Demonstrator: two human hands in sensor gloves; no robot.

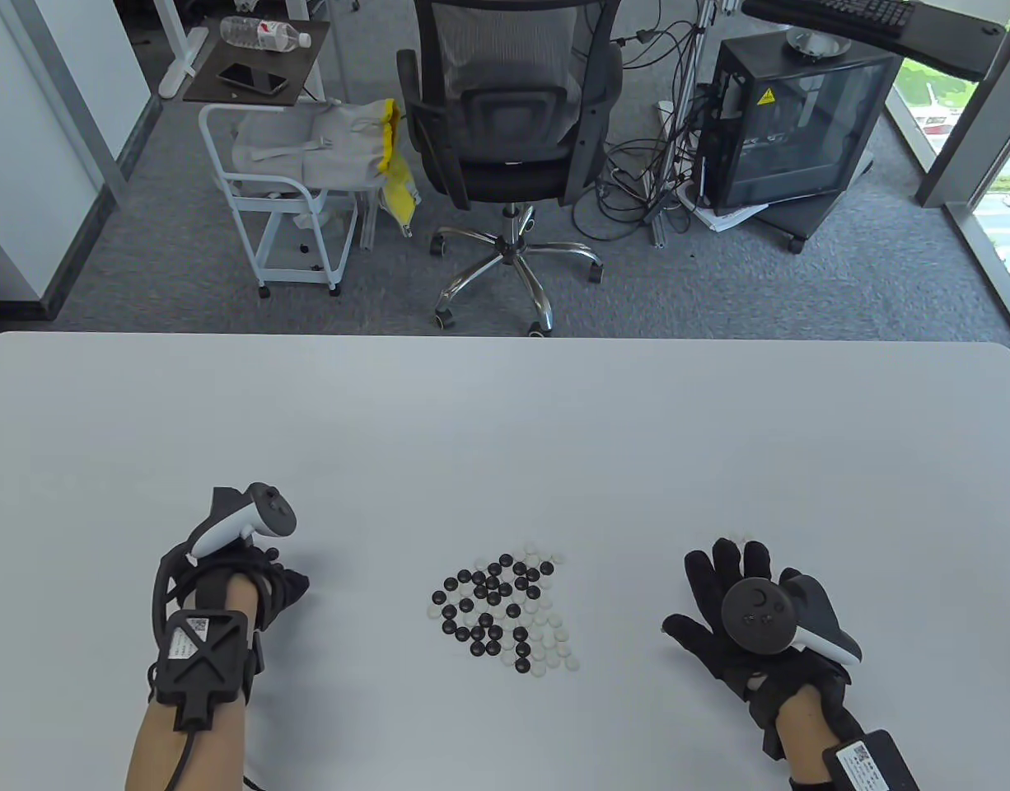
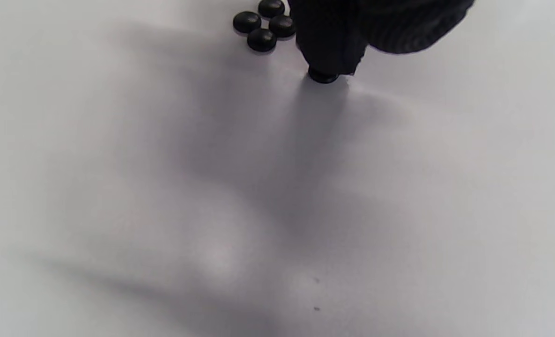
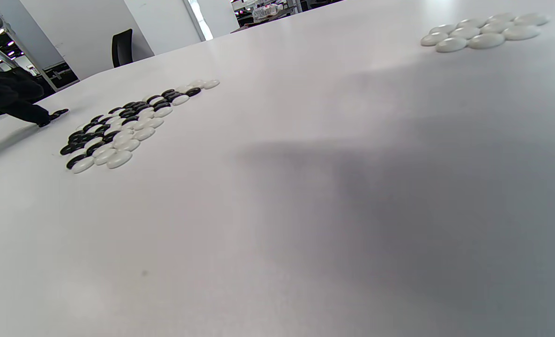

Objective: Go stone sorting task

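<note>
On the white table [image 1: 505,412], seen from above, a mixed pile of black and white stones [image 1: 505,610] lies between the two gloved hands. The left hand [image 1: 250,577] rests well to the left of the pile, and from here I cannot see what its fingers are doing. The right hand [image 1: 731,593] lies flat to the right of the pile with its fingers spread and holding nothing. Behind the table I see a black office chair [image 1: 513,107], a small white cart [image 1: 282,198], a dark computer case [image 1: 793,124] with a tangle of cables, and grey carpet. In the left wrist view, a gloved fingertip [image 2: 329,42] pinches or presses a black stone [image 2: 323,76] right down on the table, just beside a small group of black stones [image 2: 263,23]. I think this hand is setting a black stone with its own kind. To do it well, it should put the stone down softly next to the others and let go slowly, so the round stone does not slide or knock its neighbours away. In the right wrist view, no fingers of that hand show. I see the mixed pile far off on the left, and a neat bunch of white stones [image 3: 483,32] at the top right, well apart from the pile. The tabletop looks smooth and a bit shiny, so I think stones could slip on it. Many stones are still mixed, so I think the sorting has a long way to go.
</note>
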